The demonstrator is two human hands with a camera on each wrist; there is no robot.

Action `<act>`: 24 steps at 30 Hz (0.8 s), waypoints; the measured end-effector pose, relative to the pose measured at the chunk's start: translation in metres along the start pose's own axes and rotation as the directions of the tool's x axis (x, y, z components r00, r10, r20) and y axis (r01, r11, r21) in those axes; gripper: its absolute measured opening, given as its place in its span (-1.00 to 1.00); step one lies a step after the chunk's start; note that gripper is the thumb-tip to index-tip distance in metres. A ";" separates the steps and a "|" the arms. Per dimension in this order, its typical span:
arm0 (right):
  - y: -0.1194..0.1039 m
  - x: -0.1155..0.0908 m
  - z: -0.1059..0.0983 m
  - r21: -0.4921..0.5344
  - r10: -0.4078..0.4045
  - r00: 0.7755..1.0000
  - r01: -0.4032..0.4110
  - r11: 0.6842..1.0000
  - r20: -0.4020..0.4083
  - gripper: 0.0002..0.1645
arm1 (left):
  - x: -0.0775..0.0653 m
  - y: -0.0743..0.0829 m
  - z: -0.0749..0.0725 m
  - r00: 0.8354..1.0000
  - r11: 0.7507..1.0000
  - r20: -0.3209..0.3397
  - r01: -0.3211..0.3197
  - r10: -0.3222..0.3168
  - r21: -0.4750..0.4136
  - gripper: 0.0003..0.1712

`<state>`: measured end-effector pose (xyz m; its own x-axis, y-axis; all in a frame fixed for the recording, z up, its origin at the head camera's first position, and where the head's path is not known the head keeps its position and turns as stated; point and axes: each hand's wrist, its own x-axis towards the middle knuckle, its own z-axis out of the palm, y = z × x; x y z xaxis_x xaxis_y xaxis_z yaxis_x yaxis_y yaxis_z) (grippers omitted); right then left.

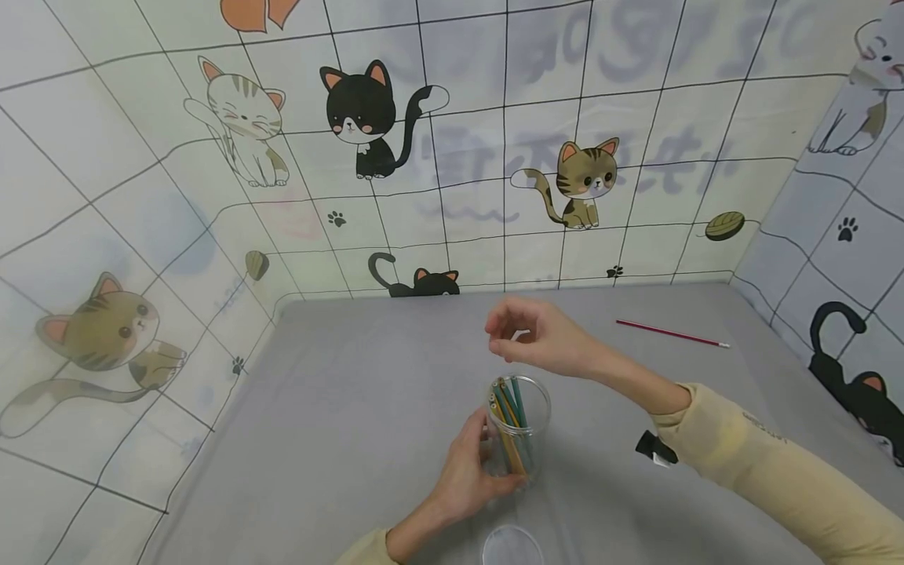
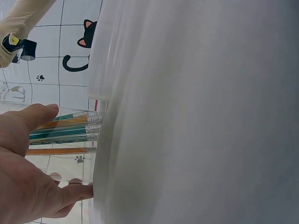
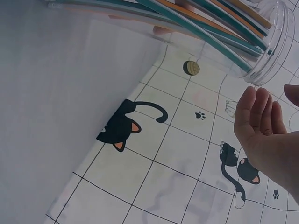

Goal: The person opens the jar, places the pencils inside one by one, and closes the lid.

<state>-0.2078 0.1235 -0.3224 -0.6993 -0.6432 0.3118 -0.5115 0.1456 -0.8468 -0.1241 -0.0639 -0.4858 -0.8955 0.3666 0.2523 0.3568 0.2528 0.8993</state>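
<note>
My left hand (image 1: 462,475) grips a clear round jar (image 1: 542,416) low on its side, thumb on the near side. Several green and yellow pencils (image 1: 510,404) stand inside, leaning to the left; their metal-and-eraser ends (image 2: 93,129) show near the table in the left wrist view. Just beyond and above the jar's mouth hovers my right hand (image 1: 544,337), fingers loosely bent, thumb apart, nothing between them. In the right wrist view the right fingertips (image 3: 247,95) are close to the jar's rim (image 3: 280,46).
A dark red pencil (image 1: 671,333) with a white end lies on the grey table (image 1: 353,408) at the back right. Near the front edge is a clear round lid (image 1: 512,547). Cat-printed cloth walls (image 1: 480,157) enclose the table at the back and sides.
</note>
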 end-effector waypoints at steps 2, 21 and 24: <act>0.001 0.000 0.001 -0.008 0.007 1.000 -0.006 1.000 0.015 -0.80 | 0.000 0.000 0.000 1.000 1.000 -0.001 -0.003 0.003 0.002 0.06; 0.006 -0.003 -0.004 -0.209 0.147 0.972 -0.108 0.972 0.182 -0.62 | 0.001 -0.003 0.001 1.000 1.000 -0.016 -0.017 0.017 0.001 0.10; 0.006 -0.004 -0.013 -0.187 0.145 0.982 -0.121 0.975 0.124 -0.68 | 0.001 -0.003 0.001 1.000 1.000 -0.013 -0.011 0.011 0.014 0.10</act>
<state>-0.2140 0.1366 -0.3232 -0.6990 -0.7033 0.1296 -0.5077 0.3603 -0.7826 -0.1254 -0.0634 -0.4886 -0.8951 0.3574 0.2666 0.3699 0.2613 0.8916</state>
